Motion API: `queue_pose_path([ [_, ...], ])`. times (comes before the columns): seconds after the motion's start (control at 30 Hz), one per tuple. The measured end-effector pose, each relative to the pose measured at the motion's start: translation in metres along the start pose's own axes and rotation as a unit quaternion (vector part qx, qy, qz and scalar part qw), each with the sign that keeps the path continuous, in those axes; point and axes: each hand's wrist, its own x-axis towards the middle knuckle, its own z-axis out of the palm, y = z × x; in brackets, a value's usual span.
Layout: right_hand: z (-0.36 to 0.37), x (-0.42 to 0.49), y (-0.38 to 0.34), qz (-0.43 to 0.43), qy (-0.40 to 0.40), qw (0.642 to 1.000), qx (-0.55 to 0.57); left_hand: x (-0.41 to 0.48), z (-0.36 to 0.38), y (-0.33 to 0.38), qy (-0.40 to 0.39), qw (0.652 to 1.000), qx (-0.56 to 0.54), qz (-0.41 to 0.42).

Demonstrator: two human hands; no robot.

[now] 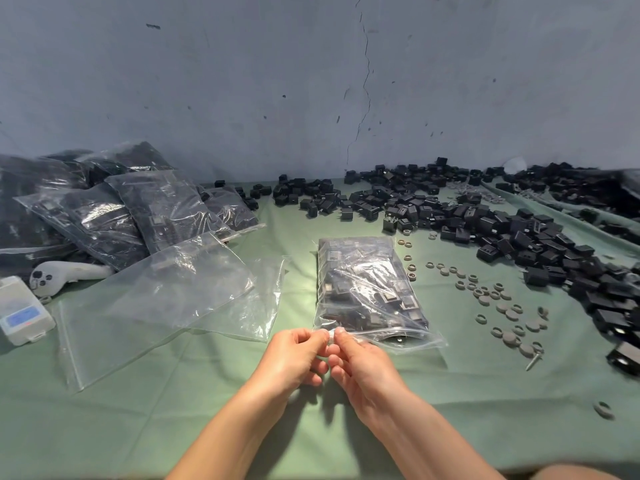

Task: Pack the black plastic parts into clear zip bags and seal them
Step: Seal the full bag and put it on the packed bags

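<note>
A clear zip bag (367,285) filled with black plastic parts lies flat on the green cloth in front of me, its zip edge toward me. My left hand (294,358) and my right hand (360,365) meet at the bag's near left corner, and both pinch the zip strip there between thumb and fingers. Loose black plastic parts (485,223) are heaped across the back and right of the table. Empty clear zip bags (166,303) lie spread to the left of my hands.
Several filled bags (114,213) are piled at the back left. A white controller (65,275) and a small white scale (20,310) sit at the left edge. Grey rings and discs (498,306) and a screw (535,362) are scattered right of the bag. A wall rises behind.
</note>
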Motion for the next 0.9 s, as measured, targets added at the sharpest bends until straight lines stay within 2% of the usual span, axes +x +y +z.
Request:
queue_pose_path([
  [0.1,0.001,0.002,-0.001,0.0,-0.006,1.0,-0.004,0.001,0.001,0.001,0.004,1.0,-0.006,0.002],
  [0.33,-0.001,0.001,0.0,0.01,-0.014,1.0,-0.008,-0.002,0.005,-0.004,-0.028,0.994,-0.107,-0.014],
  [0.5,-0.019,0.0,-0.008,0.001,0.048,0.999,0.018,0.001,0.002,-0.004,0.03,0.996,-0.087,0.003],
  [0.9,-0.026,0.001,-0.014,0.0,0.086,0.996,0.027,-0.003,0.003,-0.005,0.04,0.995,-0.088,0.0],
])
